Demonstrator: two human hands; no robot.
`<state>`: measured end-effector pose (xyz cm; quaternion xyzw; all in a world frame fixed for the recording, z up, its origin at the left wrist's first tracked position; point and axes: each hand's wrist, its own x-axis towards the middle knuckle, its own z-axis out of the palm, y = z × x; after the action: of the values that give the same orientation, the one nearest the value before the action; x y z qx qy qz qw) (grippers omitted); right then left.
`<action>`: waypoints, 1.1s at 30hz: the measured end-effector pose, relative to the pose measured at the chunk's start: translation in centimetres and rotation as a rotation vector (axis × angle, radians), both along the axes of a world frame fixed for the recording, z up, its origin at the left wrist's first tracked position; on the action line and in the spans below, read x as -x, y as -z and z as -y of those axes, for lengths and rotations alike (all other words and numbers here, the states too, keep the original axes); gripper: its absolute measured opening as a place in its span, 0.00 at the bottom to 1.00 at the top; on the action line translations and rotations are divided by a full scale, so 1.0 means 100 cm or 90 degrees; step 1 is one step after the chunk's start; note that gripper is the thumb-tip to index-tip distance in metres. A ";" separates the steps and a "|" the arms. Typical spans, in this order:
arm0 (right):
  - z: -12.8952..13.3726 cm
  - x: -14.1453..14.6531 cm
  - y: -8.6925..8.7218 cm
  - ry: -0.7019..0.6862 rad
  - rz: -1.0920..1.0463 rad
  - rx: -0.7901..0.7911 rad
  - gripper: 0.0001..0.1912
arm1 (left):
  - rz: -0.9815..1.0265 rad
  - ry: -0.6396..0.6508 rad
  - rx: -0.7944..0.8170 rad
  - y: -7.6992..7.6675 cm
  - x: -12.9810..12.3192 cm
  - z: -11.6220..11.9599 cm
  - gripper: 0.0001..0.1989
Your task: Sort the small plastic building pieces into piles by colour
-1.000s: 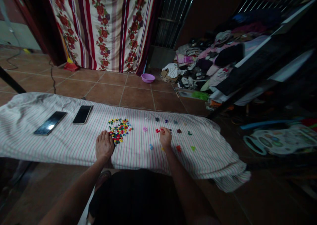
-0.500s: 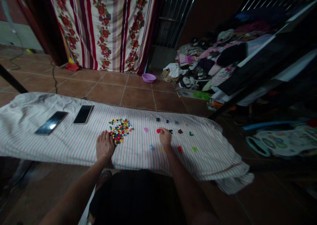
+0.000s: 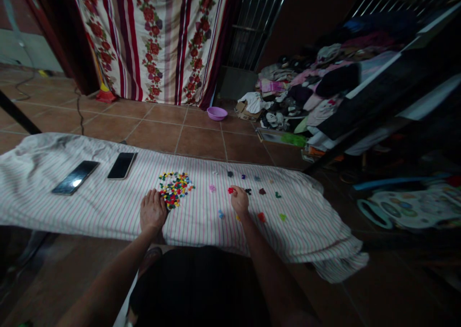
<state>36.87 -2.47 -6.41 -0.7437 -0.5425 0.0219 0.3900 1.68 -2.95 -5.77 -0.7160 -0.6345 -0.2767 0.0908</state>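
Red pieces [image 3: 231, 190] sit on the striped cloth [image 3: 194, 226], right of the mixed pile [image 3: 175, 188], at our right hand's [image 3: 240, 200] narrowly bunched fingers; we cannot tell if these grip one. Our left hand [image 3: 153, 210] lies flat at the pile's near-left edge. Such pieces look light and stiff, best pinched by their sides.

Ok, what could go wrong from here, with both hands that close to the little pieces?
Two or three things, I'd say. The right hand is at the red pieces with the black pieces close beside it, so it might nudge the two groups together. Its wrist partly hides the yellow pieces, which could get brushed aside unseen. The left hand lies at the edge of the mixed pile; a slide might scatter it.
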 end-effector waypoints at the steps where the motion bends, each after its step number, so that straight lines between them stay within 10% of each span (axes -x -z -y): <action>1: 0.000 -0.001 0.001 -0.003 0.002 -0.003 0.22 | 0.000 -0.001 0.001 0.000 0.000 0.000 0.22; 33: -0.003 0.007 -0.018 0.002 0.007 -0.009 0.21 | 0.072 0.013 0.029 0.000 0.000 0.000 0.22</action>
<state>36.14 -2.13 -4.59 -0.7421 -0.5434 0.0135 0.3921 1.72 -2.94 -5.77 -0.7076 -0.6374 -0.3029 0.0358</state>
